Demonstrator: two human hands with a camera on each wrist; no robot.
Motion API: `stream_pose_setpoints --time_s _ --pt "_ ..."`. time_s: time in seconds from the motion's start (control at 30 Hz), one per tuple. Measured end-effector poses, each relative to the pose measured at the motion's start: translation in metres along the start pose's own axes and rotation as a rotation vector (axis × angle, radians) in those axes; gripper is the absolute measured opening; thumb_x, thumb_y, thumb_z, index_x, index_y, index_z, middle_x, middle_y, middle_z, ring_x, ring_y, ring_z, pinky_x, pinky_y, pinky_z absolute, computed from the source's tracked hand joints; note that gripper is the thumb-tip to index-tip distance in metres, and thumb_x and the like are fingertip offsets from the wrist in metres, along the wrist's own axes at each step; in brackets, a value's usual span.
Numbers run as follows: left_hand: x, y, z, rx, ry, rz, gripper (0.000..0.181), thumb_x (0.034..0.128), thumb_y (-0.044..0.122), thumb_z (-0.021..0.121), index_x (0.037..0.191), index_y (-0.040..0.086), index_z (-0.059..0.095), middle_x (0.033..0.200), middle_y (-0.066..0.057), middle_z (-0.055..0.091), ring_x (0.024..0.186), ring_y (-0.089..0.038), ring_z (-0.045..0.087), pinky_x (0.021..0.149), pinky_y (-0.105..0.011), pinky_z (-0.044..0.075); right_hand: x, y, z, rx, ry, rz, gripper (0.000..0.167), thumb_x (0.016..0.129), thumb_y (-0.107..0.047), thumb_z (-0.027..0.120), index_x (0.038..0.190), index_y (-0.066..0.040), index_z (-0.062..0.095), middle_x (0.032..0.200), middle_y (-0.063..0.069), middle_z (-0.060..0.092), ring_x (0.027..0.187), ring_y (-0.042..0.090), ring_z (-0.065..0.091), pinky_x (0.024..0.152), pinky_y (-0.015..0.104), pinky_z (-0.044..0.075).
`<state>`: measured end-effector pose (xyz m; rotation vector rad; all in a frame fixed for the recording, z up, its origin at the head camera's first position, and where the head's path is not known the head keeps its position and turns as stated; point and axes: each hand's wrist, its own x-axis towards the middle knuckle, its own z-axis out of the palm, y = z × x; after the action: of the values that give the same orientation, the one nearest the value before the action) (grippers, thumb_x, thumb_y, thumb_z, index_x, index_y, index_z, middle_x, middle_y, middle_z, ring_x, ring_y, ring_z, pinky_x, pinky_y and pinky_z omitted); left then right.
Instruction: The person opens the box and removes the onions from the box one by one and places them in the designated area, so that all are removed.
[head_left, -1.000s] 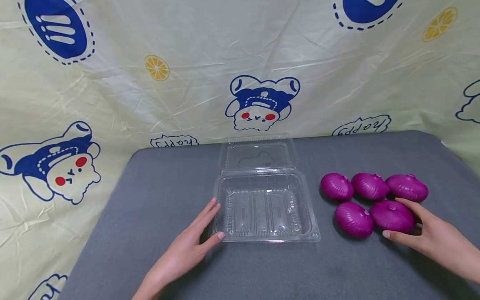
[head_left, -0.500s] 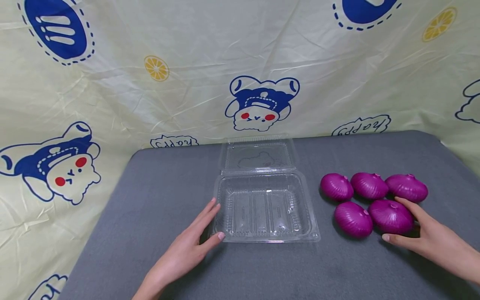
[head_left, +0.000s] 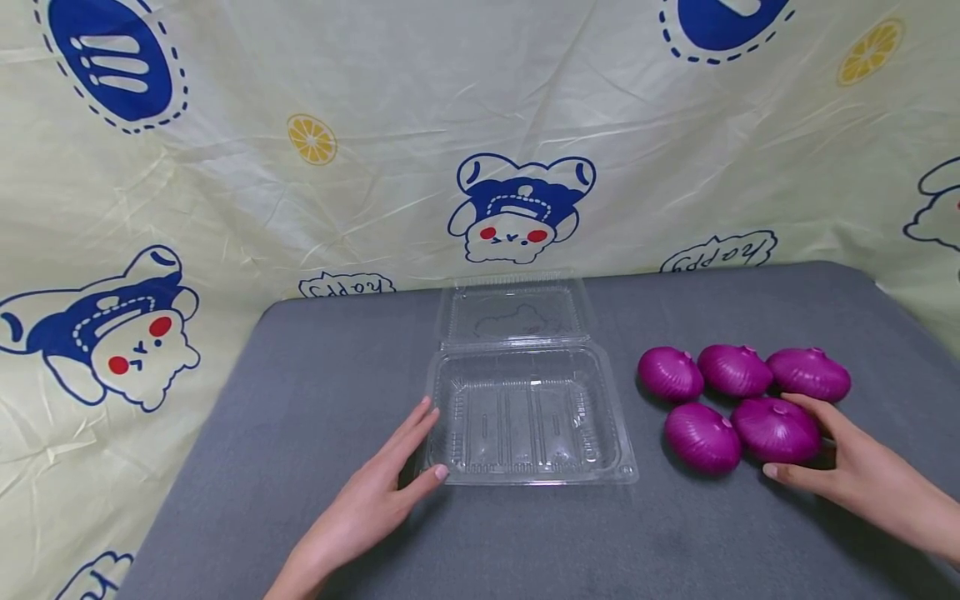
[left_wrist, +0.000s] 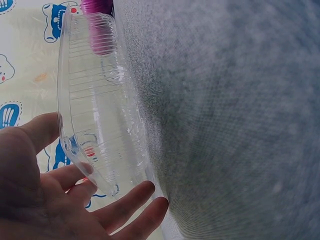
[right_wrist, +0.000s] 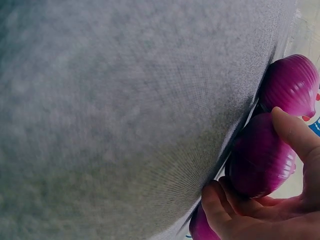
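Note:
A clear plastic clamshell box (head_left: 528, 417) stands with its lid (head_left: 517, 312) folded back. My left hand (head_left: 367, 500) is at its left side with fingers extended, thumb by the near left corner. In the left wrist view, the fingers (left_wrist: 127, 205) lie along the box wall. To the right sits a group of purple onions. My right hand (head_left: 862, 467) holds the near right red onion (head_left: 776, 429), thumb in front and fingers behind. The right wrist view shows the thumb (right_wrist: 295, 130) against that onion, with fingers curled around its other side.
Another onion (head_left: 702, 439) touches the held one on its left. Three more onions, including the back middle one (head_left: 735, 371), form a row behind. All stand on a grey cloth-covered table (head_left: 330, 367), with a printed curtain (head_left: 390, 192) at its back edge.
The near right onion has shifted slightly left, against its neighbour, with my right hand. My left hand and the box stay put; the whole view drifts a little.

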<state>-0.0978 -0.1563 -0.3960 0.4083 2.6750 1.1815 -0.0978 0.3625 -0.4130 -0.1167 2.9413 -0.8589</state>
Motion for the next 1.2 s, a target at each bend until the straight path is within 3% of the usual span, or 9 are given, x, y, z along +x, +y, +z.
stream_pose_setpoints --time_s 0.23,0.43,0.73,0.87,0.93,1.0,1.07,1.13,1.2 --pt "0.0017 -0.0002 0.0003 0.005 0.002 -0.001 0.067 0.0962 0.039 0.064 0.152 0.044 0.027 0.158 0.028 0.012 0.143 -0.001 0.018 0.112 -0.05 0.026 0.0029 0.0012 0.0006 0.004 -0.011 0.012 0.098 0.081 -0.034 0.082 0.149 0.003 0.022 0.134 0.037 0.038 0.111 0.051 0.046 0.066 0.013 0.034" --pt "0.0036 -0.0005 0.0008 0.009 0.001 0.003 0.067 0.0962 0.039 0.064 0.153 0.042 0.028 0.158 0.028 0.013 0.143 -0.002 0.018 0.112 -0.05 0.026 0.0016 0.0023 0.0 0.03 -0.007 0.001 0.099 0.082 -0.031 0.081 0.151 0.003 0.02 0.135 0.038 0.036 0.111 0.056 0.046 0.065 0.009 0.034" --pt "0.0063 -0.0017 0.0014 0.023 0.007 0.013 0.067 0.0961 0.038 0.064 0.153 0.042 0.028 0.158 0.027 0.013 0.143 -0.002 0.019 0.112 -0.05 0.026 0.0042 -0.002 -0.0027 0.041 -0.043 0.056 0.102 0.085 -0.037 0.078 0.152 0.005 0.014 0.138 0.04 0.031 0.115 0.06 0.041 0.064 0.017 0.045" --pt "0.0066 -0.0021 0.0017 0.016 0.004 0.012 0.067 0.0966 0.039 0.063 0.152 0.044 0.026 0.159 0.028 0.011 0.143 -0.001 0.017 0.112 -0.05 0.026 0.0037 -0.0016 -0.0012 0.053 -0.008 0.037 0.099 0.086 -0.036 0.078 0.153 0.004 0.016 0.141 0.037 0.031 0.114 0.06 0.042 0.065 0.008 0.04" --pt "0.007 -0.0023 0.0016 0.016 0.007 0.017 0.067 0.0968 0.039 0.063 0.152 0.044 0.027 0.159 0.027 0.011 0.143 -0.001 0.018 0.112 -0.05 0.026 0.0029 -0.0016 0.0005 0.063 0.03 0.014 0.097 0.085 -0.034 0.078 0.153 0.002 0.018 0.142 0.033 0.032 0.117 0.049 0.046 0.066 0.003 0.037" --pt "0.0072 -0.0024 0.0014 0.016 0.009 0.018 0.066 0.0969 0.039 0.063 0.152 0.045 0.027 0.159 0.027 0.011 0.143 -0.001 0.018 0.112 -0.05 0.026 0.002 -0.0017 0.0028 0.077 0.074 -0.022 0.094 0.085 -0.031 0.079 0.152 0.0 0.021 0.143 0.03 0.034 0.121 0.022 0.048 0.07 -0.001 0.032" --pt "0.0071 -0.0026 0.0012 0.016 0.012 0.022 0.066 0.097 0.039 0.062 0.152 0.044 0.027 0.159 0.027 0.012 0.143 -0.002 0.018 0.112 -0.05 0.026 0.001 -0.0021 0.0047 0.094 0.126 -0.064 0.089 0.085 -0.026 0.08 0.151 -0.001 0.026 0.142 0.028 0.037 0.113 -0.003 0.043 0.075 -0.003 0.028" --pt "0.0071 -0.0029 0.001 0.018 0.013 0.021 0.065 0.0971 0.041 0.061 0.152 0.045 0.027 0.159 0.026 0.011 0.143 -0.002 0.017 0.112 -0.051 0.026 0.0001 -0.0032 0.0057 0.097 0.172 -0.095 0.085 0.084 -0.022 0.08 0.15 -0.003 0.03 0.14 0.026 0.04 0.102 -0.014 0.035 0.079 -0.004 0.024" --pt "0.0072 -0.0033 0.0008 0.021 0.018 0.019 0.064 0.0971 0.044 0.06 0.152 0.044 0.027 0.159 0.026 0.011 0.143 -0.003 0.018 0.112 -0.051 0.026 -0.0003 -0.0061 0.0052 0.086 0.206 -0.113 0.082 0.084 -0.021 0.08 0.149 -0.005 0.032 0.138 0.027 0.041 0.11 -0.005 0.039 0.082 -0.005 0.02"
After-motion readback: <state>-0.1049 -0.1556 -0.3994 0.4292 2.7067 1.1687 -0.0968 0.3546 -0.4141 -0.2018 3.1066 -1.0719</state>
